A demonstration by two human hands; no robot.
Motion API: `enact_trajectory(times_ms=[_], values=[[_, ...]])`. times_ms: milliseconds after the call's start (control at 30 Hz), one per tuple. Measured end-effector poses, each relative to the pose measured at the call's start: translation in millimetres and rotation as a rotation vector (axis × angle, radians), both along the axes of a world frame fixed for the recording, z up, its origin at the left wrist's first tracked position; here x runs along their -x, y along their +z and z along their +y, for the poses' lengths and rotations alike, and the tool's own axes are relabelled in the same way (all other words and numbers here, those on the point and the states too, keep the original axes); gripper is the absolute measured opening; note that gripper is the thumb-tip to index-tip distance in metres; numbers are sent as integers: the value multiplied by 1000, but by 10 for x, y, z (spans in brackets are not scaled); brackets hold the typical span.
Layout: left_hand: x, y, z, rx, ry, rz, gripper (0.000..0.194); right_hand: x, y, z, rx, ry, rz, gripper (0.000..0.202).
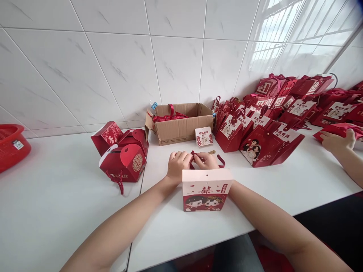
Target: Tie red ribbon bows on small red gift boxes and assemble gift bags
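Observation:
Both hands meet over the white table, behind a red and pale pink gift box [204, 198] printed with two cartoon faces. My left hand [179, 165] is closed, its fingers pinching a dark red ribbon [193, 155]. Facing it, my right hand [206, 161] also pinches that ribbon between thumb and fingers. A loop of dark red ribbon [222, 161] lies on the table just right of my right hand. The box stands upright between my forearms, near my wrists. A square printed card [203, 136] leans against the cardboard box beyond my hands.
An open cardboard box [181, 130] with red ribbons stands by the wall. Several red gift boxes [123, 162] sit on the left, and many more [256, 147] crowd the right. A red plastic basket [13, 147] is far left. Another person's hand [340, 140] touches a red box at right.

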State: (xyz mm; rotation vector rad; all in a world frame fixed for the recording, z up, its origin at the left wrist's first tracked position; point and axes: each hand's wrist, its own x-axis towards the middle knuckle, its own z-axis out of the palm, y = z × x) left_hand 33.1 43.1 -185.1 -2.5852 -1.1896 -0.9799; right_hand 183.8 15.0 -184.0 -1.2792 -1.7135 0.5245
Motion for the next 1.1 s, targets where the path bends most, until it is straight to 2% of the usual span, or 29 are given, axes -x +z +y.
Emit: enact_trajectory(times_ms=[200, 467, 600, 800, 1100], values=[[-6, -63, 14, 85, -5, -99, 13, -18, 36, -13, -79, 22, -61, 38], [-22, -131, 43, 160, -67, -123, 19, -36, -16, 21, -89, 74, -180, 30], [-26, -138, 43, 189, -97, -169, 22, -40, -43, 50, -91, 47, -194, 30], [-8, -108, 35, 266, -165, -264, 24, -47, -29, 50, -85, 64, -176, 25], [29, -71, 18, 411, -248, -392, 20, -72, 23, -3, -43, 123, -54, 31]])
